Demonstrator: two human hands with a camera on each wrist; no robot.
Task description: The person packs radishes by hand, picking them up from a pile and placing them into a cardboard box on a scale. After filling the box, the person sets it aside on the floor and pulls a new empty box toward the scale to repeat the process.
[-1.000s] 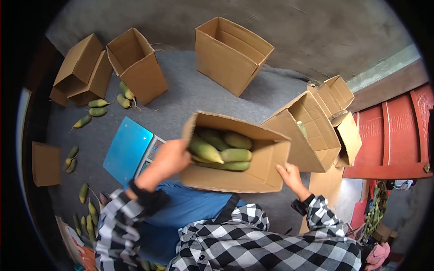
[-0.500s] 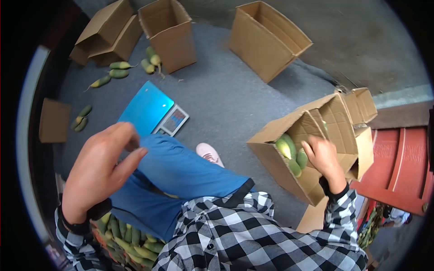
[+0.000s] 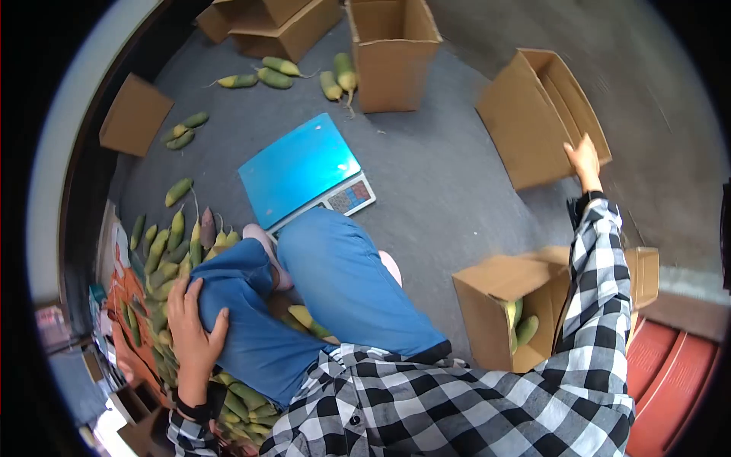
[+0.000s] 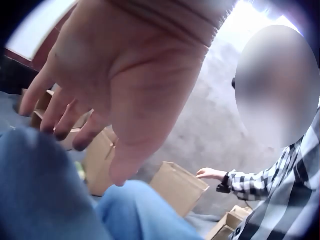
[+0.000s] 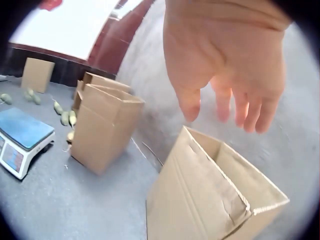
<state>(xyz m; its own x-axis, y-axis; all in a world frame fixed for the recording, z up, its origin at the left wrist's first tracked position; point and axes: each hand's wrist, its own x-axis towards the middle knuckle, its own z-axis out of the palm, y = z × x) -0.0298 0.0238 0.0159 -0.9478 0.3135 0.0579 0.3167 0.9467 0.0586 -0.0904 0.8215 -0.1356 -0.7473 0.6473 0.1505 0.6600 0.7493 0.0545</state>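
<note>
My right hand (image 3: 585, 161) reaches out to the near end of a tall cardboard box (image 3: 521, 126). In the right wrist view, its loosely extended fingers (image 5: 240, 112) hang just above that box's open rim. My left hand (image 3: 194, 339) is beside my bent left leg (image 3: 244, 305), fingers spread and holding nothing. Close to my right side, another carton (image 3: 487, 324) lies with its opening towards me and a few green radishes (image 3: 525, 330) inside. A blue-topped scale (image 3: 301, 171) stands on the floor in front of my knees.
A pile of green radishes (image 3: 164, 263) lies to my left, with several loose ones (image 3: 278, 65) farther off. More cardboard stands around: an upright box (image 3: 392, 76), stacked boxes (image 3: 293, 34) and a small carton (image 3: 137, 114). The wall (image 3: 647, 152) rises behind the tall box.
The radish-filled carton I held in both hands went down to my right, and both hands left it. My right hand then moved forward to the tall box; my left lowered beside my leg.
</note>
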